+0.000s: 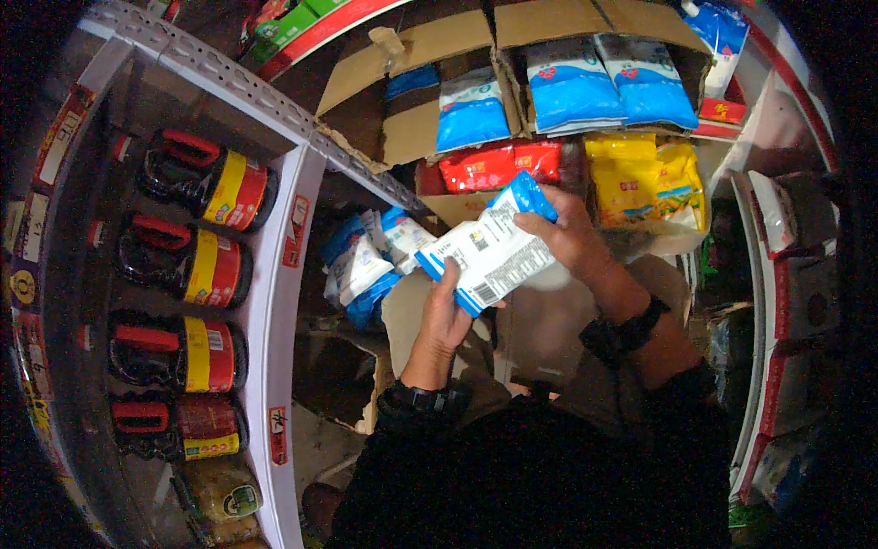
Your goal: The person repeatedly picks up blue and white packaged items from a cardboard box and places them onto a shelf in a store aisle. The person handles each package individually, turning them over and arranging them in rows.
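Note:
Between both hands I hold a blue-and-white plastic packet (pixel 504 237), its printed back and barcode turned up towards me. My left hand (pixel 446 309) grips its lower left end, thumb on top. My right hand (pixel 566 230) pinches the blue upper right end. Behind it, similar blue-and-white packets (pixel 577 89) stand in an open cardboard box (pixel 566 20), and another such packet (pixel 473 113) is in the box to its left. More of these packets (pixel 360 264) lie in a loose heap left of my hands.
Large dark bottles with red handles (pixel 212 264) line a white metal shelf (pixel 278 302) on the left. Red packets (pixel 504 165) and yellow packets (pixel 645 182) sit in boxes below the blue ones. Another shelf edge (pixel 775 329) curves along the right. Brown cardboard (pixel 542 329) lies below my hands.

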Motion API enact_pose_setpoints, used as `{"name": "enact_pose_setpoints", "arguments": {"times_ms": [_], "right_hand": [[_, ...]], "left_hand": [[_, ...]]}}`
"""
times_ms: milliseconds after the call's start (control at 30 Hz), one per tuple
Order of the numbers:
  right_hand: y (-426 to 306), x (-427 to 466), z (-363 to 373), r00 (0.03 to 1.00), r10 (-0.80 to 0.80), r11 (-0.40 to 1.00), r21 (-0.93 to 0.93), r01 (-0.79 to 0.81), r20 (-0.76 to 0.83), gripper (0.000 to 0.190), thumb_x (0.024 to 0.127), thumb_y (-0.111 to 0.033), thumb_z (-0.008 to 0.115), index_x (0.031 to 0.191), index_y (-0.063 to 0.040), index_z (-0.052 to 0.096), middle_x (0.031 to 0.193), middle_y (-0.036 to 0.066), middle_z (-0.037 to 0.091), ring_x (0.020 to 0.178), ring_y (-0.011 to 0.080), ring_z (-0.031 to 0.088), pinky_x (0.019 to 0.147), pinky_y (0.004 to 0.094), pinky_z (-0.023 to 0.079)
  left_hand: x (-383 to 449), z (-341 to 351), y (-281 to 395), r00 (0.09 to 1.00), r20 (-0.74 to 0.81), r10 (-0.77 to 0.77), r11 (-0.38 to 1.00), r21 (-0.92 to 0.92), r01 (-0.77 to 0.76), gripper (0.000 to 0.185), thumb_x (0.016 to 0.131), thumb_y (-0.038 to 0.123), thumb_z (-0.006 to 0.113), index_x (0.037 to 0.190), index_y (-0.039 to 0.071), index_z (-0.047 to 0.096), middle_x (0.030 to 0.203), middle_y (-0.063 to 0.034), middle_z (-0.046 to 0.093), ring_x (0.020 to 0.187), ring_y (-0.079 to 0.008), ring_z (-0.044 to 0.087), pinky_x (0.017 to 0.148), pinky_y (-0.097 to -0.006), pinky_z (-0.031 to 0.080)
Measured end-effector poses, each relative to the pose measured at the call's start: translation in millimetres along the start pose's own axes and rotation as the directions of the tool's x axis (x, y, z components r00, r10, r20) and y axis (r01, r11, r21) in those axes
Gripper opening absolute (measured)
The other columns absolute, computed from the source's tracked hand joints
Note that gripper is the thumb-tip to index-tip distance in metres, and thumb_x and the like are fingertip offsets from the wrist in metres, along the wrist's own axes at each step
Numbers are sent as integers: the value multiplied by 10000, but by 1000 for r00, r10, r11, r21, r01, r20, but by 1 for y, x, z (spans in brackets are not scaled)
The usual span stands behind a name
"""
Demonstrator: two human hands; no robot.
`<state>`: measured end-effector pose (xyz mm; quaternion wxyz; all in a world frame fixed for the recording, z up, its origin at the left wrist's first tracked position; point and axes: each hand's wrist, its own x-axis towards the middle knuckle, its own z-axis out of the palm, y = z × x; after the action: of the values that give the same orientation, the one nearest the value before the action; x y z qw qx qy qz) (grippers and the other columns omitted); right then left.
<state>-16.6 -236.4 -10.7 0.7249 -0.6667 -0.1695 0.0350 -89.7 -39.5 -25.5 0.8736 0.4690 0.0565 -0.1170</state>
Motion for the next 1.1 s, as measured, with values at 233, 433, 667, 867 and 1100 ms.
{"name": "enact_pose_setpoints", "arguments": {"times_ms": [233, 433, 667, 867, 1100], "right_hand": [[3, -6, 1, 995, -76, 983, -171, 64, -65, 297, 779, -223, 652, 971, -6, 587, 796, 137, 642, 714, 217, 631, 651, 338, 485], [-2, -9, 3, 995, -86, 984, -162, 75, -57, 326, 779, -213, 654, 1014, 0, 577, 836, 142, 630, 744, 213, 617, 697, 338, 482], [0, 1, 4, 962, -185, 982, -77, 172, -202, 281, 863, -182, 580, 1086, -13, 556, 902, 76, 598, 822, 129, 557, 738, 277, 457], [-2, -13, 7, 960, 67, 698, 675, -239, 271, 420, 927, -409, 462, 1137, -51, 519, 1016, 61, 592, 947, 169, 563, 796, 309, 477], [14, -13, 2, 989, 141, 839, 537, -94, -47, 308, 853, -220, 603, 1100, -49, 537, 979, 66, 615, 862, 156, 603, 759, 309, 496]], "left_hand": [[1, -4, -9, 997, 78, -15, 991, -131, 25, 591, 881, 308, 536, 1344, 32, 294, 1254, -173, 483, 1058, -347, 555, 677, -482, 553], [0, -3, -10, 991, 131, -8, 994, -111, 23, 573, 901, 372, 486, 1358, 87, 292, 1257, -169, 488, 1060, -377, 546, 650, -500, 556], [-7, 12, 8, 982, -87, 165, 984, -58, -171, 568, 932, 407, 404, 1351, 43, 285, 1262, -164, 486, 1065, -348, 550, 701, -469, 559], [-16, 48, 37, 651, 670, 356, -428, 736, -524, 518, 713, 2, 598, 1174, 239, 594, 1312, -80, 479, 1164, -381, 452, 950, -427, 415], [-18, 53, 24, 764, 631, 132, -193, 773, -605, 709, 567, -113, 493, 1182, 230, 580, 1409, -58, 360, 1317, -404, 229, 1039, -452, 299]]}}
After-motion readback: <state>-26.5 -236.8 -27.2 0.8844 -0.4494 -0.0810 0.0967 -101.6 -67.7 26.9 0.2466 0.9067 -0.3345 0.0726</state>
